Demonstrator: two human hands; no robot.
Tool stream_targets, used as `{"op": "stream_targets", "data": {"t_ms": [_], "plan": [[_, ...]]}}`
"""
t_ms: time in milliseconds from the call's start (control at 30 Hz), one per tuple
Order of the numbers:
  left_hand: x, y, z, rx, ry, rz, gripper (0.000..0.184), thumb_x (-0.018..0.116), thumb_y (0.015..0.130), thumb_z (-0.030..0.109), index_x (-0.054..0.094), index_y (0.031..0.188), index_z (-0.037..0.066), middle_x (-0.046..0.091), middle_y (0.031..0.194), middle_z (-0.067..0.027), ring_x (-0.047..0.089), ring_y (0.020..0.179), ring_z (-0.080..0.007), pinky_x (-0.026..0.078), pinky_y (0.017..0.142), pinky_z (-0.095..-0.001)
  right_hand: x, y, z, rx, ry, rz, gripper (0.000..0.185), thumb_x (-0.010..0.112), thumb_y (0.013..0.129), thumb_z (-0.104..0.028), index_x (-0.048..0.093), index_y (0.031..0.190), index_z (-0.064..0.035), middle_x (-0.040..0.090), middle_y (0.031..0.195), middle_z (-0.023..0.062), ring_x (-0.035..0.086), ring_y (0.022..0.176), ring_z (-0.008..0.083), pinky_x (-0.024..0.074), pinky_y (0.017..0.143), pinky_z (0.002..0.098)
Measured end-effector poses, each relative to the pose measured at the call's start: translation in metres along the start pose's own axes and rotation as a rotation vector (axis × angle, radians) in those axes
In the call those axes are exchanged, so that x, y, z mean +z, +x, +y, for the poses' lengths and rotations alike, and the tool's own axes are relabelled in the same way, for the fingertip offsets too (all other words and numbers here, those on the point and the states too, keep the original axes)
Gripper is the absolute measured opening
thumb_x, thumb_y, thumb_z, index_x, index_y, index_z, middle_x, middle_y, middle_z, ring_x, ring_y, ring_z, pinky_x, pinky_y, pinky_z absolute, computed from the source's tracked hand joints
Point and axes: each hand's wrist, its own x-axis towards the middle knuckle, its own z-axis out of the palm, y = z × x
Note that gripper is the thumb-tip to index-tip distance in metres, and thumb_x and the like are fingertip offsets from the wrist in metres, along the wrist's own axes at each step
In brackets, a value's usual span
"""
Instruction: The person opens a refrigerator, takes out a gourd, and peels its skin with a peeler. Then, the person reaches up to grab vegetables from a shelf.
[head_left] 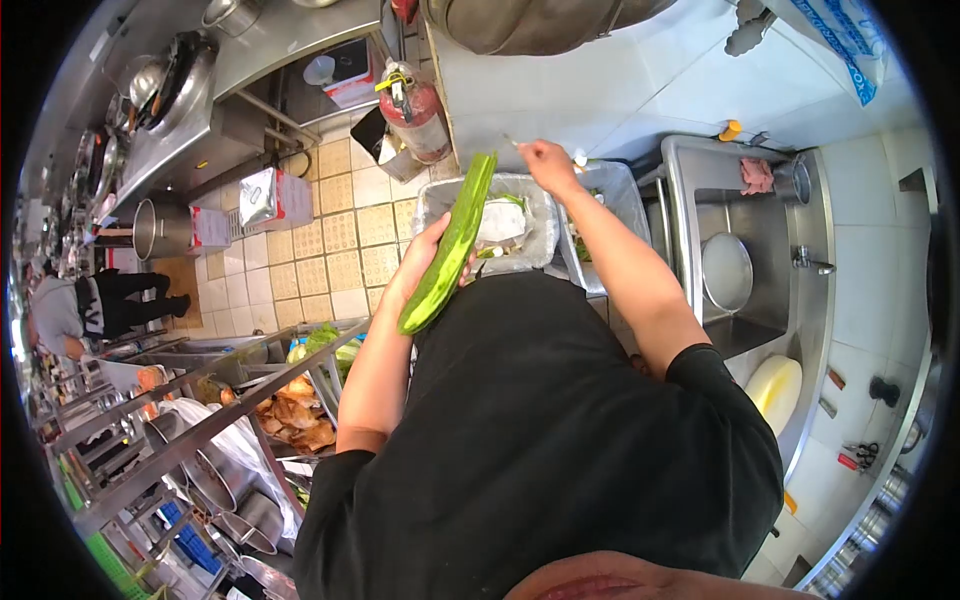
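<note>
A long green cucumber-like vegetable (450, 245), with lighter and darker stripes along its skin, lies slanted in my left hand (428, 262), which is closed round its lower half. Beyond its upper end and to the right, my right hand (549, 168) is closed in a pinch on a small thin tool whose tip points left; its kind is too small to make out. The tool is apart from the vegetable. Below both hands stands a lined bin (540, 215) with scraps and a pale wrapper in it, and a second lined bin (622, 190) is beside it.
At the right is a steel sink (745, 320) with a round pan (727, 272). A fire extinguisher (418, 125) stands ahead. On the left are a metal rack (190, 440) with food trays and pots, a steel counter (270, 45), and another person (100, 305) farther off.
</note>
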Motion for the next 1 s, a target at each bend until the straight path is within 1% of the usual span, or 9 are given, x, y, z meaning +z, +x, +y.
{"op": "stream_targets", "data": {"t_ms": [67, 133, 167, 300, 400, 700, 767, 867, 1000], "plan": [[-0.007, -0.002, 0.002, -0.014, -0.017, -0.005, 0.05, 0.035, 0.108, 0.051, 0.059, 0.116, 0.008, 0.065, 0.079, -0.0118, 0.063, 0.062, -0.0203, 0.055, 0.052, -0.0329, 0.002, 0.005, 0.009, 0.072, -0.022, 0.02, 0.037, 0.06, 0.101, -0.04, 0.072, 0.093, -0.0057, 0.063, 0.072, 0.0086, 0.059, 0.068, 0.0143, 0.0492, 0.067, 0.0341], [-0.014, 0.002, 0.004, 0.017, 0.002, 0.088, 0.05, 0.034, 0.109, 0.05, 0.059, 0.117, 0.008, 0.066, 0.081, -0.0115, 0.063, 0.063, -0.0202, 0.055, 0.053, -0.0347, 0.006, -0.007, 0.0, 0.123, 0.398, -0.057, 0.032, 0.058, 0.103, -0.035, 0.072, 0.103, -0.0061, 0.064, 0.076, 0.0036, 0.058, 0.07, 0.0125, 0.0503, 0.069, 0.0354], [-0.012, 0.003, 0.007, 0.019, -0.001, 0.091, 0.05, 0.034, 0.109, 0.05, 0.059, 0.117, 0.008, 0.066, 0.081, -0.0115, 0.063, 0.063, -0.0202, 0.055, 0.053, -0.0347, 0.003, -0.025, -0.023, 0.087, 0.509, -0.213, 0.029, 0.057, 0.105, -0.03, 0.071, 0.119, -0.0082, 0.063, 0.081, -0.0009, 0.055, 0.07, 0.011, 0.051, 0.07, 0.0358], [-0.003, 0.021, 0.022, 0.02, 0.042, 0.192, 0.05, 0.033, 0.11, 0.048, 0.061, 0.114, 0.007, 0.066, 0.082, -0.0105, 0.063, 0.063, -0.0216, 0.054, 0.056, -0.0355, 0.007, -0.087, -0.079, -0.28, 0.524, -0.604, 0.038, 0.057, 0.106, -0.03, 0.064, 0.136, -0.0096, 0.073, 0.104, 0.0069, 0.07, 0.092, 0.013, 0.0545, 0.084, 0.0328], [-0.009, 0.032, 0.024, 0.04, 0.037, 0.188, 0.048, 0.034, 0.11, 0.045, 0.061, 0.117, 0.006, 0.066, 0.084, -0.0102, 0.063, 0.062, -0.0226, 0.055, 0.056, -0.0365, 0.01, -0.084, -0.067, -0.263, 0.482, -0.519, 0.037, 0.058, 0.105, -0.03, 0.064, 0.136, -0.0092, 0.073, 0.116, 0.0103, 0.071, 0.104, 0.0171, 0.0545, 0.09, 0.035], [-0.004, 0.041, 0.034, 0.099, -0.092, 0.132, 0.041, 0.037, 0.109, 0.038, 0.061, 0.117, 0.005, 0.067, 0.089, -0.0097, 0.066, 0.062, -0.0253, 0.058, 0.055, -0.0383, -0.005, -0.061, -0.025, 0.099, 0.109, -0.354, 0.028, 0.061, 0.102, -0.03, 0.074, 0.115, -0.0076, 0.076, 0.095, 0.0091, 0.071, 0.087, 0.0192, 0.0549, 0.081, 0.0356], [-0.012, 0.051, 0.035, 0.099, -0.031, 0.068, 0.039, 0.036, 0.109, 0.035, 0.062, 0.114, 0.006, 0.067, 0.087, -0.0089, 0.066, 0.067, -0.0227, 0.058, 0.057, -0.0375, -0.003, -0.076, -0.052, -0.159, 0.332, -0.375, 0.027, 0.065, 0.1, -0.03, 0.073, 0.114, -0.0074, 0.074, 0.091, 0.0097, 0.069, 0.082, 0.0179, 0.0544, 0.076, 0.0367], [-0.012, 0.072, 0.032, 0.138, -0.076, 0.18, 0.038, 0.036, 0.109, 0.033, 0.063, 0.11, 0.007, 0.068, 0.085, -0.0081, 0.066, 0.067, -0.0203, 0.058, 0.056, -0.0367, -0.006, -0.098, -0.094, -0.197, 0.595, -0.575, 0.028, 0.068, 0.098, -0.029, 0.07, 0.116, -0.0073, 0.075, 0.093, 0.0101, 0.07, 0.085, 0.0167, 0.0546, 0.077, 0.0357], [-0.009, 0.071, 0.035, 0.109, -0.107, 0.164, 0.039, 0.036, 0.109, 0.036, 0.063, 0.108, 0.008, 0.068, 0.084, -0.0077, 0.066, 0.066, -0.0193, 0.057, 0.055, -0.0368, -0.011, -0.089, -0.092, -0.255, 0.441, -0.586, 0.03, 0.07, 0.097, -0.028, 0.068, 0.118, -0.0072, 0.075, 0.097, 0.0101, 0.071, 0.088, 0.0182, 0.055, 0.079, 0.0355]]}}
